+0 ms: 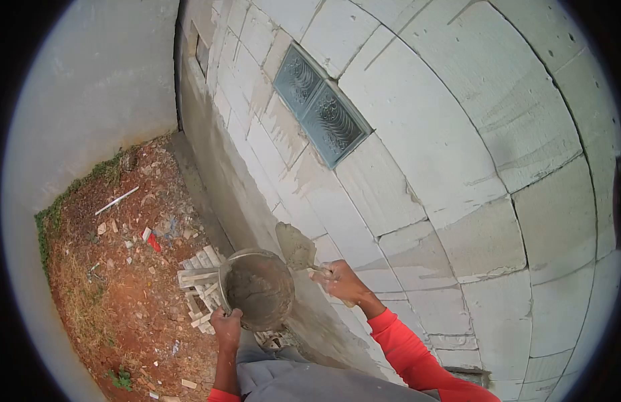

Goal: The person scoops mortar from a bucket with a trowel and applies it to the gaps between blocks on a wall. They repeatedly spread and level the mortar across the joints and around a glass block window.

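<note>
My left hand (226,324) grips the near-left rim of a round bucket (289,295), which has grey wet mortar (247,285) inside. My right hand (344,283) is closed round the handle of a trowel (297,246). Grey mortar covers the trowel's blade, which is beside the bucket's upper right rim, close to the wall. The block wall (417,127) rises to the right, its lower part coated with grey plaster (240,194).
Glass blocks (322,107) are set in the wall above. Stacked wooden pieces (204,258) stand below, partly behind the bucket. Reddish ground (136,295) with debris and a white stick (117,200) lies at the left, bounded by a smooth grey wall (96,74).
</note>
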Demonstrator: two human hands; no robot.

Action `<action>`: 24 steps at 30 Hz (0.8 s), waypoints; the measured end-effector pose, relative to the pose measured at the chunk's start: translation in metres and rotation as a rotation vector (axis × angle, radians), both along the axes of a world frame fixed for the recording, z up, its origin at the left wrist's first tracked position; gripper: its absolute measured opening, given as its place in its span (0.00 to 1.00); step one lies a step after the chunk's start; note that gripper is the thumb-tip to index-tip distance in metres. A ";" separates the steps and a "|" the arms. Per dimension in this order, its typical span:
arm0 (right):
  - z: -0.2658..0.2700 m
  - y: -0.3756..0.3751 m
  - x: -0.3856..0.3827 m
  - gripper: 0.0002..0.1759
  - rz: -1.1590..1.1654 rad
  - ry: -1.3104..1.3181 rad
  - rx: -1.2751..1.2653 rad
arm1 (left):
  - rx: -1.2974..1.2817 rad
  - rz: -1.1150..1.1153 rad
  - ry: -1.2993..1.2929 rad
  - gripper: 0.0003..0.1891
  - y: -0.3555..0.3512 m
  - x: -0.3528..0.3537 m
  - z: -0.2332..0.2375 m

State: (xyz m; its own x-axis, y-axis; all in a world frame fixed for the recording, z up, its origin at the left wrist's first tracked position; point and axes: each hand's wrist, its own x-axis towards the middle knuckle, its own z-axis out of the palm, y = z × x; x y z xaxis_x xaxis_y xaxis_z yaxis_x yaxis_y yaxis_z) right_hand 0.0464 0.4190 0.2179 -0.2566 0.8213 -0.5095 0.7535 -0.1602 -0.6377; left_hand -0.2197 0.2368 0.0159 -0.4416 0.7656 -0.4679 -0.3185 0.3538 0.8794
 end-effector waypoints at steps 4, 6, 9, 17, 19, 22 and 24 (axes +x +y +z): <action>0.103 0.057 -0.021 0.25 0.122 -0.144 0.375 | 0.041 0.108 0.090 0.09 -0.004 -0.017 -0.011; 0.153 0.078 -0.035 0.25 0.160 -0.115 0.567 | -0.025 0.107 0.109 0.09 -0.012 -0.034 -0.018; 0.227 0.101 -0.065 0.22 0.191 -0.007 0.613 | -0.018 0.173 0.167 0.14 -0.024 -0.052 -0.044; 0.345 0.120 -0.131 0.16 0.391 0.318 0.605 | -0.146 0.237 0.237 0.16 -0.049 -0.102 -0.029; 0.367 0.123 -0.138 0.17 0.478 0.384 0.595 | -0.171 0.259 0.279 0.16 -0.051 -0.109 -0.015; 0.405 0.168 -0.111 0.14 0.558 0.724 0.553 | -0.216 0.260 0.352 0.16 -0.048 -0.125 -0.015; 0.415 0.235 -0.103 0.15 0.509 1.172 0.482 | -0.249 0.256 0.395 0.16 -0.049 -0.132 -0.019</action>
